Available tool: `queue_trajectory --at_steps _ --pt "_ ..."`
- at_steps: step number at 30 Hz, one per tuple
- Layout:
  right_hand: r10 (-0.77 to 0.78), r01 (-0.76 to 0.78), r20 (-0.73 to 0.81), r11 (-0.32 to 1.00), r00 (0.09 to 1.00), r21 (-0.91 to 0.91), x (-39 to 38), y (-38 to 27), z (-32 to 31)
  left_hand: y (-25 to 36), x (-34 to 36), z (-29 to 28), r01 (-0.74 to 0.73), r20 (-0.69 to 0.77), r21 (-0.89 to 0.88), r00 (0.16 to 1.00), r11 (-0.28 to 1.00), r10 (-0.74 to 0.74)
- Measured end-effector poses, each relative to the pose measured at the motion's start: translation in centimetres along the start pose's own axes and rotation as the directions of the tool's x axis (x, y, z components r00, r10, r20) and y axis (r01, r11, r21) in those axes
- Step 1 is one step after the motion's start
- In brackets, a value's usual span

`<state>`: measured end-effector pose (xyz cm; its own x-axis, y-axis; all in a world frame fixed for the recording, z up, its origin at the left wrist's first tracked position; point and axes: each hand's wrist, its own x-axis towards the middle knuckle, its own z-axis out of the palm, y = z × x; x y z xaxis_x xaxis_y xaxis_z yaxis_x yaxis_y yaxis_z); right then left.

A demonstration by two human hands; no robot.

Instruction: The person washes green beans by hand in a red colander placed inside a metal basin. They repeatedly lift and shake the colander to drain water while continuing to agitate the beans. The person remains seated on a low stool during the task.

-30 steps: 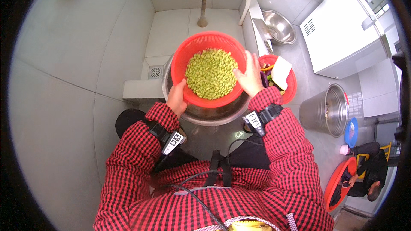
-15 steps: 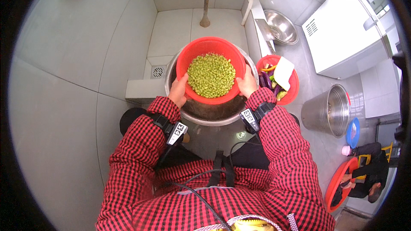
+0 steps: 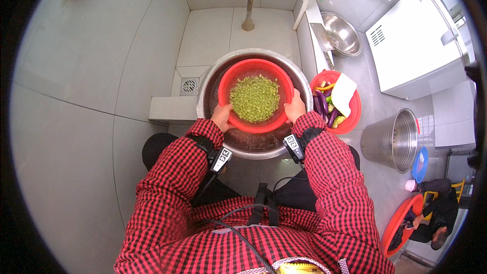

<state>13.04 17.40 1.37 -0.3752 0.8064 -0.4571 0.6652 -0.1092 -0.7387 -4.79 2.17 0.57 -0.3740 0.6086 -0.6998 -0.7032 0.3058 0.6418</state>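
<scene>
A red colander (image 3: 231, 83) full of green beans (image 3: 254, 99) sits level inside a large steel basin (image 3: 215, 71). Water seems to cover the beans, which look blurred and glossy. My left hand (image 3: 221, 116) grips the colander's rim at the near left, fingers partly hidden behind it. On the opposite side, my right hand (image 3: 294, 107) is closed on the rim at the right, its fingers out of sight below. The basin's brown-looking inside shows around the colander.
To the right stands a red basket (image 3: 353, 119) of eggplants and other vegetables with a cleaver (image 3: 322, 36) on the ledge beyond. A steel bowl (image 3: 350, 38), a steel bucket (image 3: 383, 142) and a white cabinet (image 3: 413, 40) are farther right. A person (image 3: 440, 218) sits by a red tub (image 3: 393, 228).
Both hands have lowered the colander into the basin and slightly toward me. The beans, dry-looking and heaped before, now look submerged. More of the basin's far rim shows.
</scene>
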Motion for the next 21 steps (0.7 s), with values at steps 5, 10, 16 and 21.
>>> queue_trajectory --at_steps 5,10,16,21 --pt "-0.227 0.230 -0.122 0.973 0.966 0.017 1.5 2.6 1.4 -0.9 1.1 -0.7 -0.040 0.028 -0.040 0.999 0.998 0.041" --pt "-0.338 0.356 -0.123 0.917 0.933 0.180 3.0 4.5 1.3 -1.4 2.2 -1.0 -0.130 0.162 -0.136 0.975 0.982 0.152" --pt "-0.517 0.543 -0.170 0.770 0.839 0.336 2.4 5.1 -0.1 -1.7 2.6 -0.6 -0.220 0.298 -0.189 0.916 0.957 0.270" --pt "-0.540 0.590 -0.239 0.747 0.807 0.306 1.1 4.1 -0.1 -1.9 2.9 -0.4 -0.176 0.304 -0.310 0.913 0.934 0.273"
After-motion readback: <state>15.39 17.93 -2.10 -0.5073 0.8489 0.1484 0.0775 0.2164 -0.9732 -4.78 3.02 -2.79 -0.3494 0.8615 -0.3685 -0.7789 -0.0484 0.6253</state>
